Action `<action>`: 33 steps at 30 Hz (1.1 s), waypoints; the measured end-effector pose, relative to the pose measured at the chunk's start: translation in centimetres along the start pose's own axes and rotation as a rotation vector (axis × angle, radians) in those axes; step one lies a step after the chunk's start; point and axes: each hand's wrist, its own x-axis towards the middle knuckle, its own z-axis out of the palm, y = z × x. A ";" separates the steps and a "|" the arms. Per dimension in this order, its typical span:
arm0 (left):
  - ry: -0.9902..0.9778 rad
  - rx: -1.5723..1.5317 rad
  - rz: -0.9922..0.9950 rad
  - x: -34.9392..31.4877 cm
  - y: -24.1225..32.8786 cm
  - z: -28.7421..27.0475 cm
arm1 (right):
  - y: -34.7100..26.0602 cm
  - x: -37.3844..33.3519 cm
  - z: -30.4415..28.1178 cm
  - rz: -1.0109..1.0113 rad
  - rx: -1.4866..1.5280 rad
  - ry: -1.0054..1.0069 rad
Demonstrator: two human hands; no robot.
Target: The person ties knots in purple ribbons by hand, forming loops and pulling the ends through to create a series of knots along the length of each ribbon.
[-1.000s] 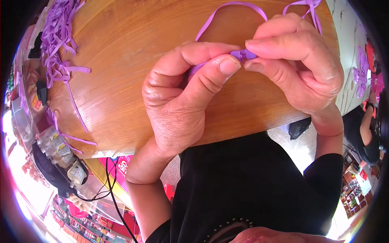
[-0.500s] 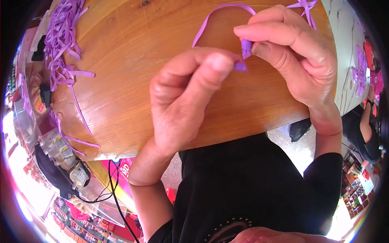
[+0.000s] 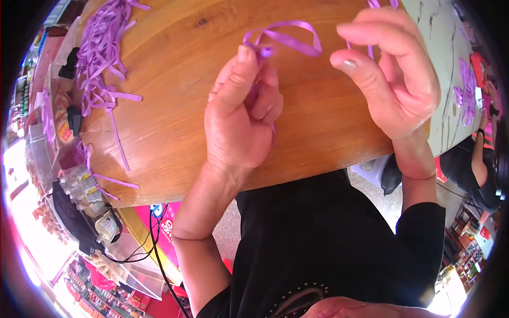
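A purple ribbon (image 3: 305,49) rises from my left hand (image 3: 238,119) and bends into a loop above the table. The thumb and fingers of this hand are closed on it, and a small bunched or knotted bit shows at the thumb tip. Part of the ribbon is hidden inside the fingers. My right hand (image 3: 397,79) hovers to the right, thumb and fingers apart, with nothing visible between them. Behind its fingers, more purple ribbon lies on the table, mostly covered.
On the wooden table (image 3: 175,106), a heap of purple ribbons (image 3: 103,47) lies at the left edge, strands trailing nearer me. To the right, a white marbled table (image 3: 442,63) bears another ribbon pile (image 3: 466,90). Black cables (image 3: 154,238) hang below left. Another person's arm (image 3: 480,153) shows far right.
My left hand has turned upright, carrying the ribbon up and left. My right hand has opened and let go of the purple piece it pinched. The ribbon loop has shifted with the left hand.
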 end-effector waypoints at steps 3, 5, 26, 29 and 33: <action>0.065 -0.080 0.018 -0.2 0.1 1.3 | 0.9 -0.1 0.5 0.203 0.227 -0.172; 0.037 -0.059 0.065 -0.2 -0.1 1.7 | 1.0 0.0 1.6 0.316 0.359 -0.159; 0.040 -0.109 0.427 -0.5 -2.2 0.2 | 0.6 0.3 3.3 0.229 0.256 0.002; 0.050 0.092 0.684 -0.6 -1.6 0.3 | -0.7 0.9 3.1 0.296 0.306 -0.102; 0.136 0.533 1.073 -1.3 -0.4 0.5 | -0.6 1.7 4.1 0.586 0.597 -0.024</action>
